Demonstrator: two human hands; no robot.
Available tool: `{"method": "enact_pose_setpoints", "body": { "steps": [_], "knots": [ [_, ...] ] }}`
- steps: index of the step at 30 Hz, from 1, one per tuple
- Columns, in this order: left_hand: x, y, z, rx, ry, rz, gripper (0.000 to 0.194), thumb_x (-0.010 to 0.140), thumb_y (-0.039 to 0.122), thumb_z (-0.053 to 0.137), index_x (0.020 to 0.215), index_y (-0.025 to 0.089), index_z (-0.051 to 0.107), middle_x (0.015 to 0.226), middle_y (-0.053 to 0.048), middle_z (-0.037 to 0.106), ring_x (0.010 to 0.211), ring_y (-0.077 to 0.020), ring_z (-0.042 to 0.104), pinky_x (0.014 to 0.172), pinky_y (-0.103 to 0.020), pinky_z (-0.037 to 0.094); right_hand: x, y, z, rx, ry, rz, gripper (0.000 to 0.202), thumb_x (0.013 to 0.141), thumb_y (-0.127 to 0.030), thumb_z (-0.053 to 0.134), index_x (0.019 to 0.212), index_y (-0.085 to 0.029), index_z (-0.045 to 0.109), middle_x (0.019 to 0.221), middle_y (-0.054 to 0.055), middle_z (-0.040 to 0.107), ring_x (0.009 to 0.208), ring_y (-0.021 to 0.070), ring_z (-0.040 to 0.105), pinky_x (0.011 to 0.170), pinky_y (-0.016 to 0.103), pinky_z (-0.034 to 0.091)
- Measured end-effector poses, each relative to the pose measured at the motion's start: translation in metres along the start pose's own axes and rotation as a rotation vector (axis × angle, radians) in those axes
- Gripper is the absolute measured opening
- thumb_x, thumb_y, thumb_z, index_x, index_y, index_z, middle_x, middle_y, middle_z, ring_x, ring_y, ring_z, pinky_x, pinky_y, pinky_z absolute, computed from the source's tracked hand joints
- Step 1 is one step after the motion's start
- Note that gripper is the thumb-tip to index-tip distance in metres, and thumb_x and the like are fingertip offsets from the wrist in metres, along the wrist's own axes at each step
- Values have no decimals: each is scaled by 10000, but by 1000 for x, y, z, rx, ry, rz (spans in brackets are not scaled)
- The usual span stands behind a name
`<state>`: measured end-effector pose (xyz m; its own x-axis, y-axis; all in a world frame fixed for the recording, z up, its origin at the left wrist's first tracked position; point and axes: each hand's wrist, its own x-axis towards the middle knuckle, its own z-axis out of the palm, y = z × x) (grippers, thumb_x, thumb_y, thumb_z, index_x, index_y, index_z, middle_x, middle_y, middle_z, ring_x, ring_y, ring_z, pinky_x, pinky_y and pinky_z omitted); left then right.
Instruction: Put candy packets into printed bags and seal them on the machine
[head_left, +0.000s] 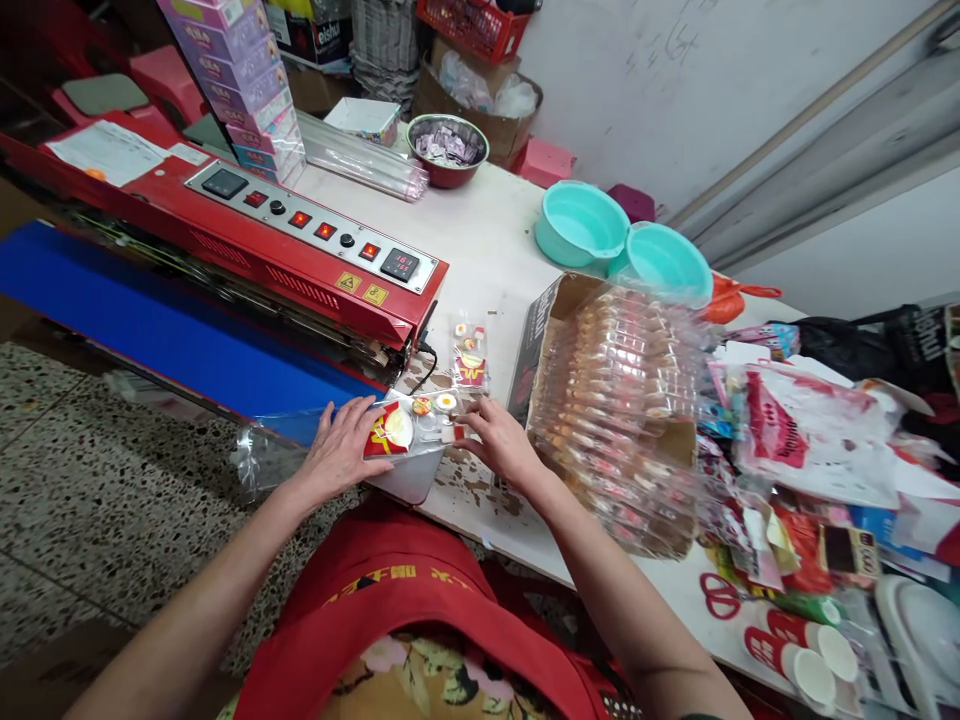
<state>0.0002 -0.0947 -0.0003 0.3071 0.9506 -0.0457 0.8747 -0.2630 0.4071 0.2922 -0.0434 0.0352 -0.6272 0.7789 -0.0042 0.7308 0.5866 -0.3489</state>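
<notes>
Plainly, in the head view, the clear pouch (429, 432) lies between the two hands at the centre of the frame, its long axis running left to right and rising slightly toward the right. The left hand (337, 445) lies across it with fingers stretched out and spread, not clenched, while loose plastic reaches past that hand to the left. The right hand (499, 435) has its fingers bent at the pouch's right end; whether they pinch it, I cannot tell. Both hands touch the pouch, but the left is nearer the blue belt (187, 320), which stretches to the upper left below one red machine (315, 255). One smaller packet (469, 358) lies just above the right fingertips, its long axis up and down the frame, nearer the right hand. Counted out, there are four red-lit switches, two knobs and two displays on the machine, then two teal basins (574, 232) and one metal bowl (459, 178) toward the top. Right of centre stands one carton (531, 345) of stacked packets (622, 400), too overlapped to count. One pair of red scissors (718, 597) lies at lower right.
</notes>
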Motion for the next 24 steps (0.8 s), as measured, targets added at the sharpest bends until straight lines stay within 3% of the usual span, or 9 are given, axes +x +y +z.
{"method": "enact_pose_setpoints", "body": {
  "steps": [5, 10, 17, 24],
  "knots": [
    [1, 1, -1, 19, -12, 7, 801, 731, 566, 676, 1402, 238, 389, 1480, -140, 396, 1361, -334, 343, 1140, -586, 158, 24, -18, 17, 41, 155, 65, 273, 904, -394, 589, 1110, -221, 636, 1076, 108, 585, 958, 231, 520, 783, 341, 438],
    [1, 2, -1, 29, -8, 6, 799, 726, 561, 683, 1398, 236, 396, 1476, -138, 401, 1360, -330, 346, 1140, -582, 161, 49, -21, 31, -203, 111, -33, 247, 959, -339, 497, 1138, -252, 644, 1043, 90, 615, 922, 231, 487, 756, 344, 374],
    [1, 3, -1, 2, -9, -14, 774, 729, 541, 686, 1384, 224, 420, 1470, -138, 410, 1356, -331, 352, 1140, -590, 154, 25, -8, 30, -310, 118, -231, 246, 973, -201, 462, 1143, -219, 639, 988, 75, 645, 888, 217, 477, 741, 354, 330],
    [0, 1, -1, -3, 8, 3, 784, 729, 563, 677, 1392, 235, 417, 1468, -138, 414, 1347, -338, 360, 1139, -583, 156, 16, -24, 30, -308, -19, -185, 324, 976, -294, 459, 1258, -182, 571, 1188, 108, 623, 997, 254, 485, 769, 382, 353]
  ]
}}
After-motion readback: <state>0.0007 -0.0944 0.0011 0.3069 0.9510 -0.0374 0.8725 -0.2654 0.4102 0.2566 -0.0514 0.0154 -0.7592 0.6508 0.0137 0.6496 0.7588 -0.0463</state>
